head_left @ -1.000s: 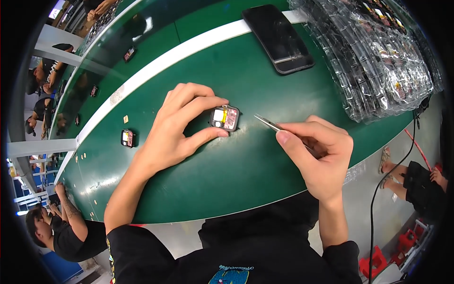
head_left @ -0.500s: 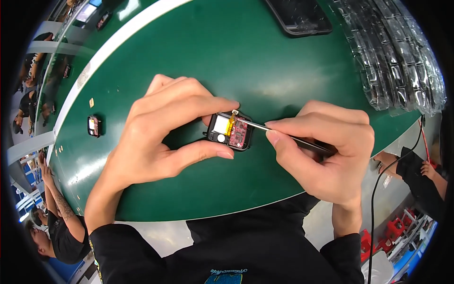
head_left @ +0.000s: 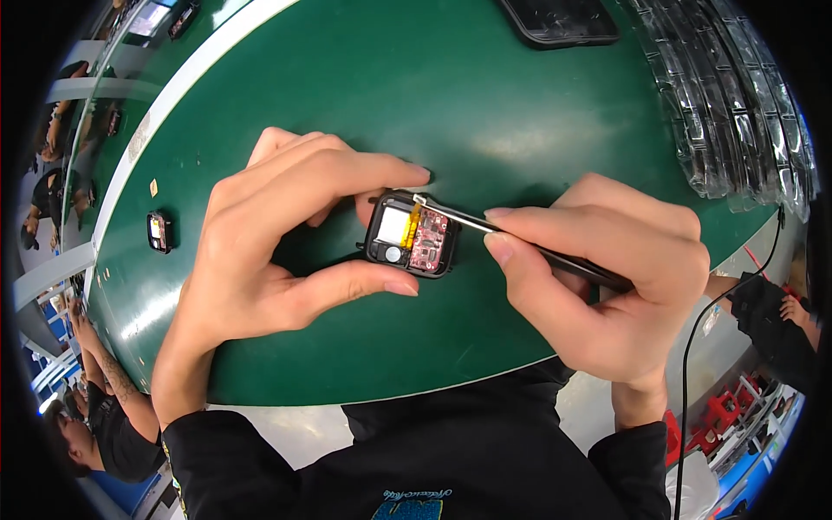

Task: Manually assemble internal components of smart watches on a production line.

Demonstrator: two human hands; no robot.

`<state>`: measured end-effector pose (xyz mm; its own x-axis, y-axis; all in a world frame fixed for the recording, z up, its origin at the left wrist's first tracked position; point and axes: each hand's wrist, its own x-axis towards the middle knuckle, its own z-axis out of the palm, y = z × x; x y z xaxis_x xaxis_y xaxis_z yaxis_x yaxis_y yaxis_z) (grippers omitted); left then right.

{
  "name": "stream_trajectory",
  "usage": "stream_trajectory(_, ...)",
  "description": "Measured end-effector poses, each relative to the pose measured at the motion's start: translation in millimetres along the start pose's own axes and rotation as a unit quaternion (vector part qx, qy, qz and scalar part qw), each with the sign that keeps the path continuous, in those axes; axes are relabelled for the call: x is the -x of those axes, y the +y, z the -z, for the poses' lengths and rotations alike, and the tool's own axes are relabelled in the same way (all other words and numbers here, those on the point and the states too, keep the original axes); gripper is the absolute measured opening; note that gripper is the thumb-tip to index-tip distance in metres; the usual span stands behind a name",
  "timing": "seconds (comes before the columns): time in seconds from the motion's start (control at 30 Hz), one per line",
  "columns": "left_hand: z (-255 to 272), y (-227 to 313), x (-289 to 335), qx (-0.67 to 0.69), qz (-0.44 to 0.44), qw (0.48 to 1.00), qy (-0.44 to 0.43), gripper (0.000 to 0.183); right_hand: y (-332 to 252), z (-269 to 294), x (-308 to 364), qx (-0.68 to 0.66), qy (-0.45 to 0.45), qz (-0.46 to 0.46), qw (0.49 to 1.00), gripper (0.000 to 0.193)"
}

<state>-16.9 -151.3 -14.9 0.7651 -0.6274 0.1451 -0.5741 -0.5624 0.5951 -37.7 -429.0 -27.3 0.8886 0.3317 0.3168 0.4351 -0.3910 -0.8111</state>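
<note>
My left hand (head_left: 260,243) holds a small, open black device housing (head_left: 373,234) by its edges, with the index finger along the far side and the thumb along the near side. Inside lie a red circuit board (head_left: 431,242), a strip of yellow tape (head_left: 412,227), a white rectangular block (head_left: 393,227) and a round silvery part (head_left: 393,255). Pinched in my right hand (head_left: 615,269) are slim tweezers (head_left: 472,222) with a dark body and a silvery front. Their tip touches or hovers by a small white piece at the housing's far edge, above the tape; contact is too small to judge.
A similar small device (head_left: 159,232) lies on the green table (head_left: 347,364) at left, near a small tan scrap (head_left: 154,187). A black phone-like slab (head_left: 563,22) and stacked clear plastic trays (head_left: 719,104) occupy the far side. Co-workers sit left; a black cable (head_left: 686,364) hangs right.
The tweezers' tip has gone from the board's upper part to the white piece at the far edge, further left. The housing and my left hand have shifted slightly left in the picture.
</note>
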Motion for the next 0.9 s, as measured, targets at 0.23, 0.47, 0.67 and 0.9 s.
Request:
stream_trajectory(0.23, 1, -1, -1, -0.018, -0.010, 1.000, 0.008, 0.071, 3, -7, 4, 0.067, 0.054, 0.063, 0.994, 0.030)
stream_trajectory(0.47, 1, -1, -2, -0.011, 0.002, 1.000, 0.010, 0.069, 12, -16, 4, 0.069, 0.073, 0.122, 0.987, 0.030)
stream_trajectory(0.67, 4, -8, -1, 0.011, -0.009, 1.000, -0.009, 0.073, 1, -5, 0, 0.048, 0.021, 0.061, 0.997, 0.025)
stream_trajectory(0.9, 8, -11, -4, 0.018, -0.045, 0.998, -0.027, 0.073, 1, 0, -1, 0.015, -0.014, 0.023, 1.000, 0.024)
